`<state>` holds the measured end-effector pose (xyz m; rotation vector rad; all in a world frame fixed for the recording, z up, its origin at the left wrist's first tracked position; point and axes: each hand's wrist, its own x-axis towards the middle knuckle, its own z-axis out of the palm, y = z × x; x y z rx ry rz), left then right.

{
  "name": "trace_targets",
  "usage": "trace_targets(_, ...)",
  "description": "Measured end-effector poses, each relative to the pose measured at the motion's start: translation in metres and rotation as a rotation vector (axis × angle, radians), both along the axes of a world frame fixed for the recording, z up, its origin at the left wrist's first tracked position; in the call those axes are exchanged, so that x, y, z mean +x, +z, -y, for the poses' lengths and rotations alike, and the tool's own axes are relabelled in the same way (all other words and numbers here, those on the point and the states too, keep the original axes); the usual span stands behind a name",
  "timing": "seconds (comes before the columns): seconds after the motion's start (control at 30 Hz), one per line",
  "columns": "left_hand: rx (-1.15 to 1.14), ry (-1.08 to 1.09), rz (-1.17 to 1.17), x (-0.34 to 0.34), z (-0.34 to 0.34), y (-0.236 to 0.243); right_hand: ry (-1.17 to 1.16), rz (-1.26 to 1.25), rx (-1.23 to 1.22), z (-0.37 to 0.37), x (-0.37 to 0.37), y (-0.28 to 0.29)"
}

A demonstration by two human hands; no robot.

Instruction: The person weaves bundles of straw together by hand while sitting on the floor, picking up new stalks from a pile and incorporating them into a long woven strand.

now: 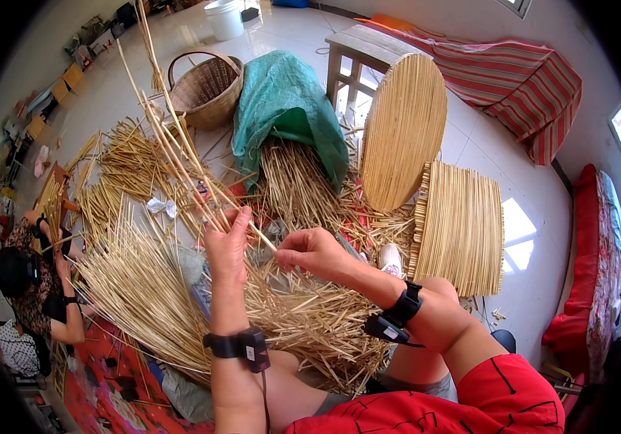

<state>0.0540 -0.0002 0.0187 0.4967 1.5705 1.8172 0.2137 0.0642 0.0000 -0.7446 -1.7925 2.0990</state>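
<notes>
Red shirt (484,398) fabric with black lines fills the near right edge, and the person's two forearms reach away from it, each wearing a black band with a small box. The left hand (228,249) is closed round several long stalks (262,236), which slant up to the far left; their lower end sticks out to the right of the thumb. Just beside that end is the right hand (315,253), fingers curled and thumb near the fingertips; I cannot tell whether it pinches the stalk or only comes close to it. Beneath both hands lies a loose straw heap (317,318), with a fanned sheaf (144,289) of long stalks to the left. Beyond the hands, a green sack (281,87) lies with its mouth toward the near side, more stalks spilling out, and a wicker basket (216,112) is at its left. To the right, an oval panel (404,130) of stalks is in front of a wooden bench (379,47), and a squarish panel (462,228) is nearer. Another person (35,282) works at the far left.
</notes>
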Motion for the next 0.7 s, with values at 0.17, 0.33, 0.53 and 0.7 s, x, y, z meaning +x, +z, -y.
trace_targets(0.17, -0.035, -0.002, -0.062, 0.001, -0.001, -0.001, 0.044, -0.048, -0.128, -0.001, -0.001, 0.005)
trace_targets(0.33, 0.000, -0.038, 0.013, 0.000, -0.001, -0.001, 0.091, -0.065, -0.237, 0.000, 0.001, 0.011)
trace_targets(0.53, 0.042, -0.070, 0.021, 0.001, -0.001, 0.003, 0.077, -0.047, -0.254, 0.002, 0.000, 0.005)
trace_targets(0.7, 0.075, -0.056, -0.033, 0.003, 0.000, 0.005, 0.072, -0.034, -0.189, 0.002, -0.001, 0.005)
